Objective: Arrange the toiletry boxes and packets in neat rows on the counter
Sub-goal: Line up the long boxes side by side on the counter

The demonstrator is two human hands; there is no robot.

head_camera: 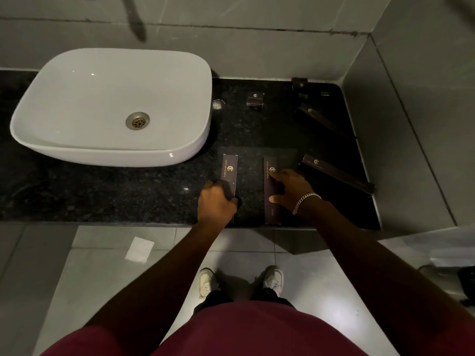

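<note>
Left hand (pixel 216 202) clamped on near end of left long box (pixel 229 173), right hand (pixel 289 190) spread flat on second long box (pixel 271 191) — boxes parallel, apart, on black counter (pixel 128 191).

Left hand (pixel 216 204) curled in a grip; right hand (pixel 290 188) pressing flat.

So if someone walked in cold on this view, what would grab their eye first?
Probably the big white basin on the black granite counter, bright against the dark stone. Next, the two hands near the counter's front edge: the left hand holds a long dark box and the right hand presses on another long box beside it. More dark boxes lie askew toward the right wall, such as the slanted box.
</note>
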